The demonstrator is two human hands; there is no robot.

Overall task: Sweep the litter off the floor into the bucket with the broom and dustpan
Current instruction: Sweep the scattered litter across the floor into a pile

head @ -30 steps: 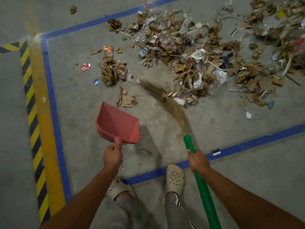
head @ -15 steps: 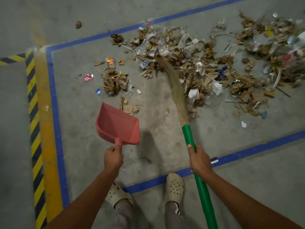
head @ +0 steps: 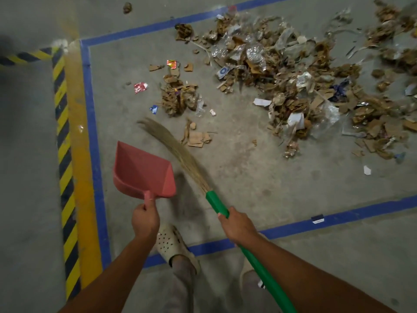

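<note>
Gripping on both sides. Left hand [head: 145,219]: fingers curled round the stub handle of the salmon-red plastic dustpan [head: 142,170], with its mouth turned toward the debris, probably ready to receive. The pan seems lifted off the concrete, though its shadow is the only cue. Right hand [head: 237,224]: fingers wrapped round the green-handled straw broom [head: 215,201] low on the shaft for control. The bristle tips curve past the pan's far corner. Both forearms reach forward and down, converging slightly. The scattered cardboard-and-plastic litter [head: 282,86] lies well beyond the pan, inside the blue tape border [head: 91,109]. Bucket not in view.
</note>
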